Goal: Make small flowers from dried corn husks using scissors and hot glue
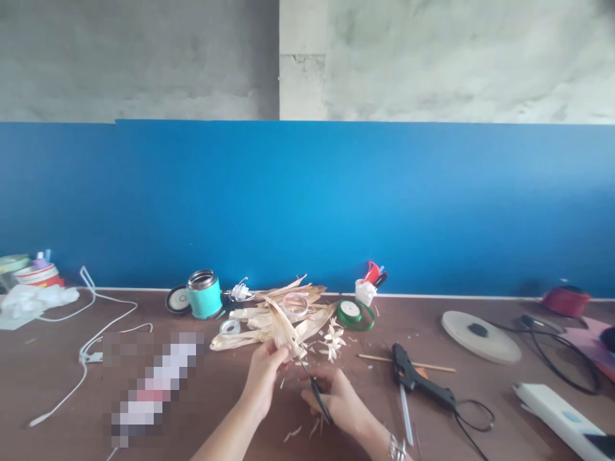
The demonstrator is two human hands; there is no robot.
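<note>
A pale, dry husk (pixel 284 328) stands at the lower centre of the frame, pinched at its lower end by the thumb and fingers of the left hand (pixel 267 372). Its long axis slants from a tapered tip at upper left to a ragged end at lower right, so most of its length rises above those fingertips.

The right hand (pixel 339 398), lower and to the right, has its fingers curled around the dark handles of what look like scissors (pixel 319 397). Their blade points up and left at the husk's lower end; whether it touches is too small to tell. The left hand is nearer the husk, while the right meets it only through the tool.

Just behind lies a pile of more husks (pixel 245 338), with white petal-like pieces (pixel 333 339) to its right and a green ribbon spool (pixel 350 312) just above them. Farther right, a black glue gun (pixel 423 379) lies across a thin wooden stick (pixel 439 367). A turquoise container (pixel 204 298) stands left of the pile, all on the brown table (pixel 223 378).
</note>
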